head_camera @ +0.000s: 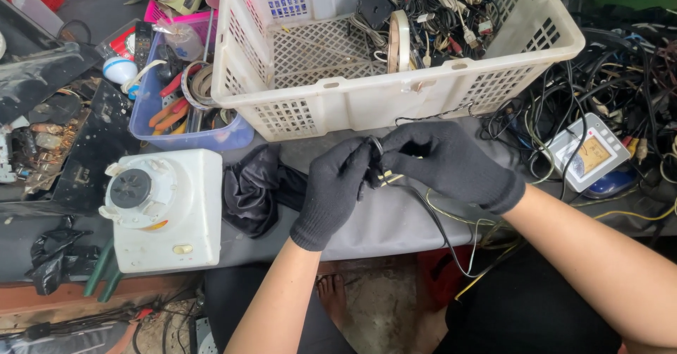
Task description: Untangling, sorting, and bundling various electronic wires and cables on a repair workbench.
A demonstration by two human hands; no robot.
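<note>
A white appliance base [163, 209] sits at nine o'clock on the surface [395, 220]. The gloved left hand [335, 192] and right hand [441, 163], grips pressed together, pinch a thin cable [430, 216] at centre; white basket [395, 100] at twelve.

Gloved left hand [331, 192], right hand [444, 163] — fingers pinched together.

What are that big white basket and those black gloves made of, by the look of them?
The white basket looks like moulded plastic: matte, one piece, with lattice holes in its walls. The gloves on the left hand and right hand seem knitted fabric, dull black, with a fine ribbed weave and snug cuffs.
</note>
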